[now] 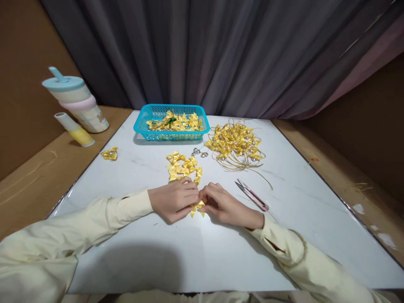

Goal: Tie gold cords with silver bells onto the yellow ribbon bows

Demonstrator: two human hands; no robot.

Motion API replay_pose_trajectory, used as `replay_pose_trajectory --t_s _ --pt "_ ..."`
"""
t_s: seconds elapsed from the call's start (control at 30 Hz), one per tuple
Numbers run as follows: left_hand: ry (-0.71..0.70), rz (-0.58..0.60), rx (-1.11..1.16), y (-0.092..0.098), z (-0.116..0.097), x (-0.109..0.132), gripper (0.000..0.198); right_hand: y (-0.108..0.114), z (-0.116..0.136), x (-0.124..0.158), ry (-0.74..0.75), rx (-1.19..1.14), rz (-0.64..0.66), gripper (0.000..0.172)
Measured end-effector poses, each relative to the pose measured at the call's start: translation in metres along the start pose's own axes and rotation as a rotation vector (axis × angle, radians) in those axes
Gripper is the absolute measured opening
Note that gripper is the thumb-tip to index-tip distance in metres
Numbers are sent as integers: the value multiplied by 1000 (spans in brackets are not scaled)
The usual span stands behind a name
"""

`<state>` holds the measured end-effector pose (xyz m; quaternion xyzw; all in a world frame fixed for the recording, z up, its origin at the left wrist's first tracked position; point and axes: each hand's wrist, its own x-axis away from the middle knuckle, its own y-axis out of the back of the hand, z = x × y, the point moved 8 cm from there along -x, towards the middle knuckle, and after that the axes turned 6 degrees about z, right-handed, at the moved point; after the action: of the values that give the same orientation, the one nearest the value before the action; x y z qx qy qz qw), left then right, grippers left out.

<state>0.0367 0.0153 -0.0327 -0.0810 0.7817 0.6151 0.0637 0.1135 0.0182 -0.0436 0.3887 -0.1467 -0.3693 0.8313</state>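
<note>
Both forearms, in pale sleeves, reach in from the near corners over the white table [221, 265] and angle inward, so the hands meet just short of its middle. The left hand [175, 201] lies back upward, its fingers pointing right and bent, thumb and forefinger closed at the left edge of a yellow bow [198, 209]. The right hand [223, 205] points left, wrist slightly bent, fingers curled, with its thumb against the bow's right side; the two hands grip the bow between them, low over the tabletop. Whether the curled fingers hold anything else, I cannot tell. Just beyond the left hand lies a cluster of loose bows [186, 166]. Pink-handled snips [257, 200] lie to the right, near the right wrist, blades pointing far left.
</note>
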Motion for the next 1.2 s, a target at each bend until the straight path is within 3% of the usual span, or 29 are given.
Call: replay_pose_trajectory --t_s 0.37,0.57,0.73,1.0,1.2 --pt "-11 -5 -16 -2 1 0 12 -4 -1 -1 -10 40 36 21" --pt "-24 5 -4 -3 1 0 14 -4 3 0 50 -21 41 21" --pt "1 34 0 -6 2 -1 14 1 0 0 10 -63 9 14" --pt "-28 76 -51 -12 2 0 13 -2 1 -1 -34 -10 105 16" --pt "-6 53 -20 -9 4 -1 18 0 -1 -1 29 -136 46 15"
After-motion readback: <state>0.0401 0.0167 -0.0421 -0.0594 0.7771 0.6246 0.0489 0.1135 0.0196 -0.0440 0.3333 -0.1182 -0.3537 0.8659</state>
